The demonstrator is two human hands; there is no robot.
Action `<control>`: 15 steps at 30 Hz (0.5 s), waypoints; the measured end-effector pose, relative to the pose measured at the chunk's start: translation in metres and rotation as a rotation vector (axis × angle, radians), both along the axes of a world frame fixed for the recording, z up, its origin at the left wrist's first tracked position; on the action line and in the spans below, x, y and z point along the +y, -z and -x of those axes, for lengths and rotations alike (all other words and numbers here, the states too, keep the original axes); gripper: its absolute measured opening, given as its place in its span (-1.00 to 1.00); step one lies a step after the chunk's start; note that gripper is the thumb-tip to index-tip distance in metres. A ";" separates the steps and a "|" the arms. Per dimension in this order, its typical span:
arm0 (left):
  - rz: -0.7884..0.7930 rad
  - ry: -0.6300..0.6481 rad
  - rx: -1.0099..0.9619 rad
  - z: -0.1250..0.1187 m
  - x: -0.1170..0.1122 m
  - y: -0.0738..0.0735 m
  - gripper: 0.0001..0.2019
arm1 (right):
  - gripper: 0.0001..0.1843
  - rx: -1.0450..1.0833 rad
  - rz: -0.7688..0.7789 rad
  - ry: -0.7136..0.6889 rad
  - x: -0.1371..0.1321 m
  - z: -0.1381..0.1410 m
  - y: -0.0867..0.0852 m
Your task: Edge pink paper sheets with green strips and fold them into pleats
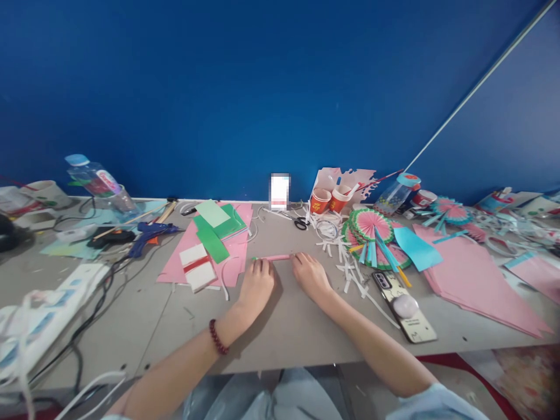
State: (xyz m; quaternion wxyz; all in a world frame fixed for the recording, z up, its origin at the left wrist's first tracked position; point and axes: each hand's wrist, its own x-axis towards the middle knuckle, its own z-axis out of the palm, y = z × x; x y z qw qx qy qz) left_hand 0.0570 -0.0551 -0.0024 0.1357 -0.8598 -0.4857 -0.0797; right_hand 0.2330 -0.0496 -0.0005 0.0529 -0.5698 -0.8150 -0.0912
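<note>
A narrow pink paper strip (281, 257) lies across the table between my two hands, with a bit of green at its left end. My left hand (259, 283), below a dark red bead bracelet, has its fingers bent down and pressed together on the strip's left part. At the right end, the curled fingers of my right hand (310, 275) grip the strip too. My fingers cover both end parts of it. To the left lie pink sheets (241, 245), a green paper piece (213, 244) and a white pad with a red band (198, 267).
Black scissors (301, 223) and paper cups (321, 200) stand toward the wall. White paper scraps (346, 269), a watermelon-patterned paper fan (371, 227) and a phone (406, 309) are on the right. A blue glue gun (149, 236) and power strip (52, 315) lie left.
</note>
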 end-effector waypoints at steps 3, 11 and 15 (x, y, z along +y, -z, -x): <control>0.003 -0.061 -0.043 -0.010 -0.012 0.002 -0.54 | -0.68 0.010 -0.013 0.026 -0.006 0.006 -0.004; 0.032 -0.088 -0.011 -0.012 -0.014 -0.002 -0.47 | -0.71 0.039 -0.060 -0.006 -0.010 0.009 -0.003; 0.035 -0.095 -0.018 -0.011 -0.017 -0.008 -0.49 | -0.70 0.038 -0.108 -0.039 -0.010 0.010 -0.001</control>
